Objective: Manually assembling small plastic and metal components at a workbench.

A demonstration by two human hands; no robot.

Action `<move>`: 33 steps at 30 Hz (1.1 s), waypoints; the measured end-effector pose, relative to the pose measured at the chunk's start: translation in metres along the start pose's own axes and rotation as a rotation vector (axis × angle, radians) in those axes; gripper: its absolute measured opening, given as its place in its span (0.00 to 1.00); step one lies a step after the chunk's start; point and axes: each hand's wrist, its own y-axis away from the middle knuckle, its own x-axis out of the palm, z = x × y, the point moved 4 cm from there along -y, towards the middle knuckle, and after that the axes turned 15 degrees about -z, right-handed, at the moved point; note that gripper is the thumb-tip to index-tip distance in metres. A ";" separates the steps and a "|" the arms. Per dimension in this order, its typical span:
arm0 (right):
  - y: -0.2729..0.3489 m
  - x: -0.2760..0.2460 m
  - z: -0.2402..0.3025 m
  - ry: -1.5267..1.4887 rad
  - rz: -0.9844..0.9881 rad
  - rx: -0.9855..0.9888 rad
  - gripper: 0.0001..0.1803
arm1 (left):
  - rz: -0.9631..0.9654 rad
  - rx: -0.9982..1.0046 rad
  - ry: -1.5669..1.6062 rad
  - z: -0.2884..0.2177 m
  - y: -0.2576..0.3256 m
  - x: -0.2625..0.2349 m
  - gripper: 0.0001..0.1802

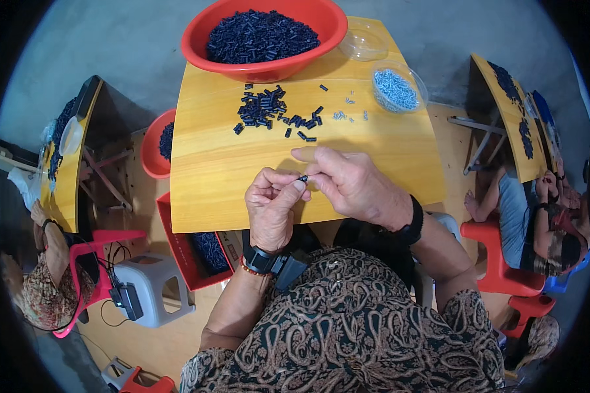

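Observation:
Above the near edge of the yellow table (pixel 203 154), my left hand (pixel 273 203) pinches a small black plastic piece (pixel 303 178) between thumb and fingers. My right hand (pixel 354 183) meets it from the right, thumb and index finger closed at the piece's end; whether a tiny part sits between those fingertips is hidden. Beyond my hands lies a loose pile of black plastic pieces (pixel 262 108), with several strays to its right. A few small silvery pins (pixel 339 116) are scattered near a clear round tub (pixel 396 90) full of the same pins.
A large red basin (pixel 196 49) heaped with black pieces stands at the table's far edge, beside a clear empty lid (pixel 364 42). Left of the table are another red basin (pixel 152 147), a red box (pixel 183 252) and a grey stool (pixel 151 281). People work at side tables left and right.

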 end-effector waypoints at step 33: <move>0.014 0.017 -0.036 -0.484 -0.118 0.440 0.02 | 0.019 -0.176 0.212 0.007 -0.003 0.001 0.02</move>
